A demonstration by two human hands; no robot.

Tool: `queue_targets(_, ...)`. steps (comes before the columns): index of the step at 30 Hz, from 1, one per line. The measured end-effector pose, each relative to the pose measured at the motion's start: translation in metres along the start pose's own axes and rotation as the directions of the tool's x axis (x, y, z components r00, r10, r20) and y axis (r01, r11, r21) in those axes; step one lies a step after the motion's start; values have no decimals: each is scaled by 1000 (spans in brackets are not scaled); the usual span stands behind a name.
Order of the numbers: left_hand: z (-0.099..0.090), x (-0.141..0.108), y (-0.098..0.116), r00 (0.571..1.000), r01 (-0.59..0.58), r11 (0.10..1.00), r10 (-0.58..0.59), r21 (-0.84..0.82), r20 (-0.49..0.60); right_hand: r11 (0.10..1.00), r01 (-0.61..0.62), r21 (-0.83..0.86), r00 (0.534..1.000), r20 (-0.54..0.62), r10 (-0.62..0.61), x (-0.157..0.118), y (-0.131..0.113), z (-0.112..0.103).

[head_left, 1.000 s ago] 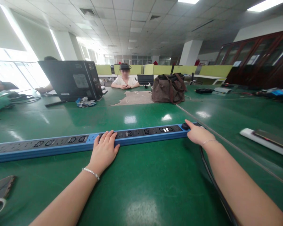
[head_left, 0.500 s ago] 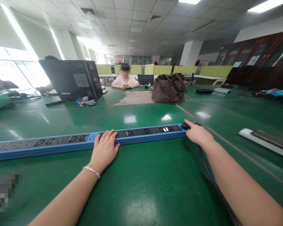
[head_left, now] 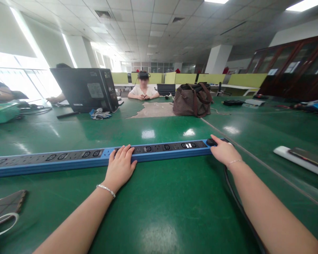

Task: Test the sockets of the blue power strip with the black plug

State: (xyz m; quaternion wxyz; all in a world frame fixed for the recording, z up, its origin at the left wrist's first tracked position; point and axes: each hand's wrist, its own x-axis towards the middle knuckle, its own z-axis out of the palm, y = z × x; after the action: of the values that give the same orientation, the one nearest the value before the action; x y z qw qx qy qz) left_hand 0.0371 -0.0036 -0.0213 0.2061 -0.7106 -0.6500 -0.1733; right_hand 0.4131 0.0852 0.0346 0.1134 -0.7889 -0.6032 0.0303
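A long blue power strip [head_left: 159, 157] with black sockets lies across the green table. My left hand [head_left: 121, 165] rests on its middle, palm down, fingers laid over the top and the thumb on the front side. At the strip's right end, my right hand [head_left: 224, 151] has its fingers on a round black knob-like part [head_left: 211, 142]; the index finger reaches over it and the other fingers are bent or hidden. A black cable [head_left: 235, 197] runs from beneath my right hand toward the lower right.
Across the green table [head_left: 161, 197] sit a brown bag [head_left: 192, 100], a black computer case [head_left: 84, 90], gloves [head_left: 100, 113] and a green basket [head_left: 2, 113]. A person [head_left: 143, 88] sits opposite. Phone-like devices lie at left [head_left: 10, 203] and right [head_left: 310, 157].
The view has shifted slightly, so the scene sits a little further right. Both hands keep their places on the strip.
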Motion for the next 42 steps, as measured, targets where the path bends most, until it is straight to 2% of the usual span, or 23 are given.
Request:
queue_targets(7,1,-1,-4,999,-24,1000,24,-3,-23,998,-60,-24,994,-95,58,-19,-10,6)
queue_targets(12,1,0,-5,999,-28,1000,28,-6,-17,993,-117,15,970,-213,117,-25,-13,6)
queue_targets(19,1,-1,-2,1000,-19,1000,19,-17,-7,987,-32,160,982,-180,61,-10,2,1)
queue_targets(23,2,-3,1,1000,8,1000,-8,-3,-6,974,12,226,979,-201,35,-10,5,6)
queue_targets(28,4,-4,3,999,35,999,-35,-22,-21,978,-47,202,968,-233,95,-16,1,12)
queue_targets(33,3,-3,4,999,44,999,-44,-24,-18,978,-34,206,983,-171,70,-11,2,6)
queue_targets(39,2,-2,4,998,58,998,-59,-33,-14,987,-38,159,980,-186,68,-12,0,6)
queue_targets(42,2,-1,4,998,60,997,-60,-42,-11,987,-103,127,971,-201,127,-11,-1,8)
